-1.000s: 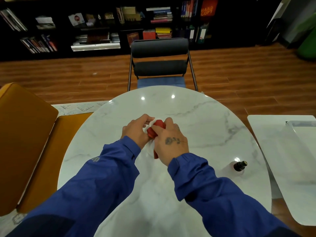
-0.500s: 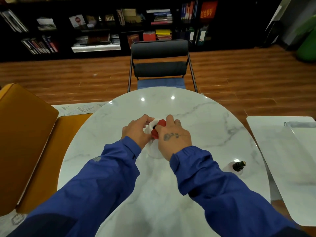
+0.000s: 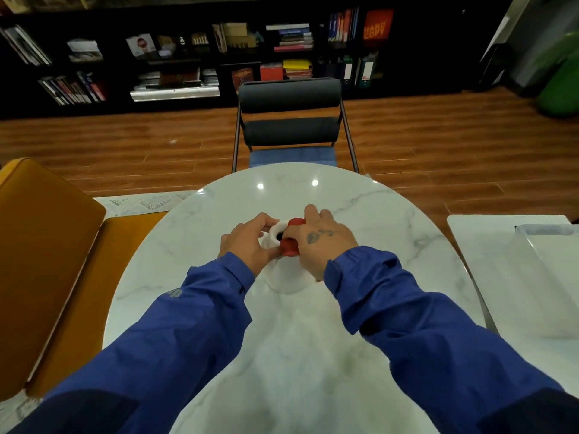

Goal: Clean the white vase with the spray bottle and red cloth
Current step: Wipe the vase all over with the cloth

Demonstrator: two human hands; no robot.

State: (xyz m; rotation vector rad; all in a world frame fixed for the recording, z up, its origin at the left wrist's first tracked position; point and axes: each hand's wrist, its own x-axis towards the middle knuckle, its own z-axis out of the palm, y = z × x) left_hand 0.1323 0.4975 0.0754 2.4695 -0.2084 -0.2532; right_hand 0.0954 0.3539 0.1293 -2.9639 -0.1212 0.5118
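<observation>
A white vase (image 3: 286, 277) stands upright in the middle of the round marble table (image 3: 391, 220). Its dark mouth faces up between my two hands. My left hand (image 3: 250, 242) grips the vase's neck from the left side. My right hand (image 3: 322, 242) holds a bunched red cloth (image 3: 289, 245) against the right side of the neck and rim. The spray bottle is hidden behind my right sleeve.
A dark chair with a blue seat (image 3: 291, 130) stands at the table's far edge. A mustard-coloured seat (image 3: 47, 255) sits close on the left. A second white table (image 3: 517, 277) with a clear tray (image 3: 551, 245) stands to the right.
My right hand has slid the red cloth round the vase's neck, further right and back. The spray bottle has dropped out of sight behind my right sleeve. The view tilted slightly.
</observation>
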